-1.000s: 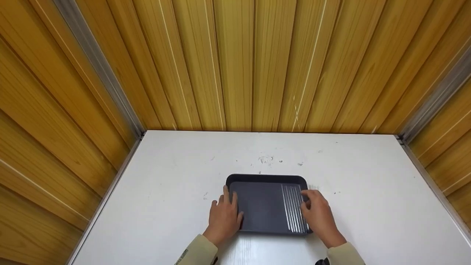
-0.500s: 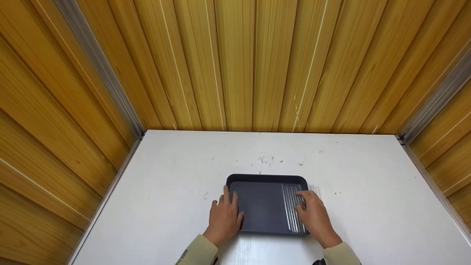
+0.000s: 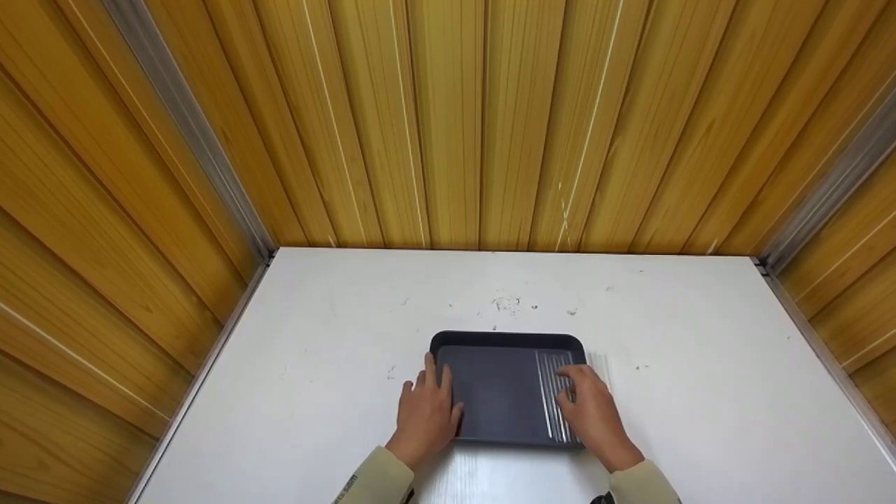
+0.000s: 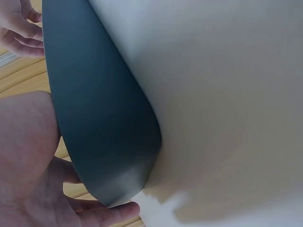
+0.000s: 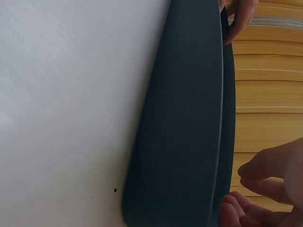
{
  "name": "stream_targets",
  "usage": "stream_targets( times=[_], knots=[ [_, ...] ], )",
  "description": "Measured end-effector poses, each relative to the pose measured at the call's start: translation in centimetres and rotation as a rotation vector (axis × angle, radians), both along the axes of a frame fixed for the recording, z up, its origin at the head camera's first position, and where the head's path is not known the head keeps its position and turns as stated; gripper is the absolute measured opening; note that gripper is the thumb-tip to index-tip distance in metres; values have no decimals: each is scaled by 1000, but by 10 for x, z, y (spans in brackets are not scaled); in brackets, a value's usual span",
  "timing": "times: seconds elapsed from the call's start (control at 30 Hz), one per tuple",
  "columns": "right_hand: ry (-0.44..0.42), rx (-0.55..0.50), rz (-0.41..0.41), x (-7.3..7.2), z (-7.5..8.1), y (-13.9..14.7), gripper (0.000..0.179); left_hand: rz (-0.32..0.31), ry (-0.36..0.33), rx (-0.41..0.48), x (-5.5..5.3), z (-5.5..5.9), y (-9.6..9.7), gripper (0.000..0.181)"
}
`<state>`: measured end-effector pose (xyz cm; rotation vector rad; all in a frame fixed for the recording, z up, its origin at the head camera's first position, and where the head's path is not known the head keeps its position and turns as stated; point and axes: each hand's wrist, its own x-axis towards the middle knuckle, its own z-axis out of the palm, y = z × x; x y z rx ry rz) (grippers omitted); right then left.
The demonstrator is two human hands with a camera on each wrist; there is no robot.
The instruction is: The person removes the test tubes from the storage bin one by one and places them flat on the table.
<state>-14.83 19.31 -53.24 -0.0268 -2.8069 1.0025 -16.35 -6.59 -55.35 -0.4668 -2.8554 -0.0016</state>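
Note:
A dark rectangular tray (image 3: pixel 488 399) lies on the white table between the two hands. Along its right side runs a band of shiny parallel strips (image 3: pixel 549 406); whether these are clear rods or ridges I cannot tell. My left hand (image 3: pixel 425 420) rests on the tray's left rim, fingers extended, the thumb over the inside. Over the strips is my right hand (image 3: pixel 593 413), fingers loosely bent and thumb and forefinger a little apart. The right wrist view has those fingertips above the tray wall (image 5: pixel 184 104), nothing visible between them.
The white table (image 3: pixel 336 315) carries several dark scuffs (image 3: pixel 506 304) beyond the tray. Yellow wood-look panels (image 3: pixel 448 126) enclose it at the back and both sides, with grey metal posts (image 3: pixel 210 140) in the corners. Pale streaks show just right of the tray.
My right hand has shifted left from the tray's right edge to over the strips. The left hand and the tray have stayed where they were.

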Motion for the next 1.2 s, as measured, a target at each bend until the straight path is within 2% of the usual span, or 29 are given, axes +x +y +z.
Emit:
stream_targets(
  times=[0.2,0.57,0.83,1.2],
  knots=[
    [-2,22,10,-2,-2,-3,31,14,-30,-37,0,2,0,65],
    [35,28,32,-1,-5,-8,28,13,-45,-33,0,3,0,65],
    [39,35,60,-2,-8,-10,28,-5,0,-8,0,1,-1,64],
    [32,35,67,-2,-12,-13,28,-6,-14,8,-1,3,-3,61]
  ],
)
